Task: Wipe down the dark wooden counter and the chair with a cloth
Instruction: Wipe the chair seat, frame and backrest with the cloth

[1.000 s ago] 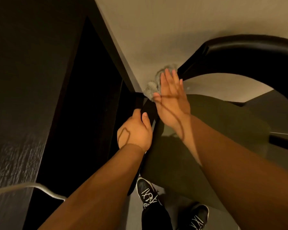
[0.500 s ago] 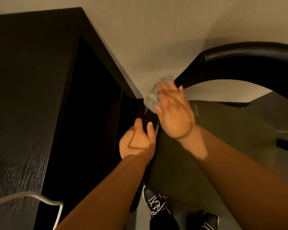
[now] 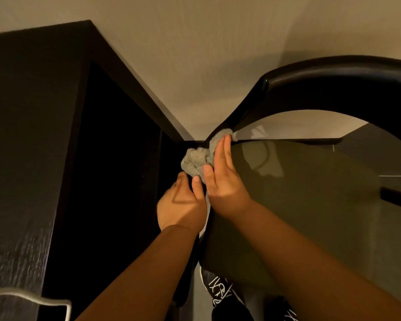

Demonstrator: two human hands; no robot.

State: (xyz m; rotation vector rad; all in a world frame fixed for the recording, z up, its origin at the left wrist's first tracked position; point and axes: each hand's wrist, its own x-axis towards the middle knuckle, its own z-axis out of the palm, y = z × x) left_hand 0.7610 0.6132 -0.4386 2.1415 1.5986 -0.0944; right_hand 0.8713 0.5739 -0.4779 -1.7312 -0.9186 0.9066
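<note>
A bunched grey cloth [image 3: 196, 159] lies against the left upright of the black chair [image 3: 333, 86], where the curved backrest meets the olive-green seat [image 3: 310, 205]. My right hand [image 3: 222, 179] presses the cloth onto the frame with straight fingers and the thumb against the cloth's lower edge. Just below it, my left hand [image 3: 182, 202] grips the chair's left edge, thumb up against the frame. The dark wooden counter [image 3: 26, 135] fills the left side of the view.
A beige wall [image 3: 195, 54] rises behind the counter and chair. A white cable [image 3: 28, 296] curves over the counter at bottom left. My black shoes [image 3: 220, 293] with white laces stand on the floor under the seat. A dark recess lies between counter and chair.
My right hand has slid the cloth down the chair's upright toward my left hand. The view has tilted up, showing more of the counter top and backrest.
</note>
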